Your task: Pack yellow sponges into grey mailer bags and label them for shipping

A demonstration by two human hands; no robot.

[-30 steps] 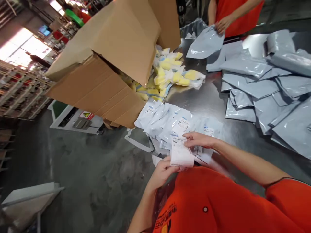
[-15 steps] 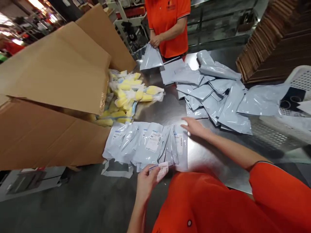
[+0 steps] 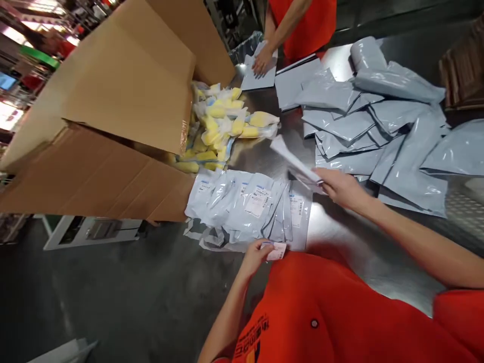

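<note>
Right hand [image 3: 342,187] has since lifted a white sheet [image 3: 293,160].

Cardboard box [image 3: 128,91], yellow-wrapped packets [image 3: 219,121].

Shiny steel table [image 3: 351,252], glossy gray plastic mailers [image 3: 401,146], smooth matt cardboard box [image 3: 124,85], thin paper label [image 3: 277,251], matt orange cloth shirt [image 3: 321,302]

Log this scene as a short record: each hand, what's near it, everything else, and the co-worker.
left hand: holds a small printed slip
right hand: holds white paper above the steel table
nearby: row of labelled plastic packets on the table
rest: open cardboard carton, yellow-and-white packs, grey mailer bags
co-worker: hand resting on a flat grey mailer
</note>
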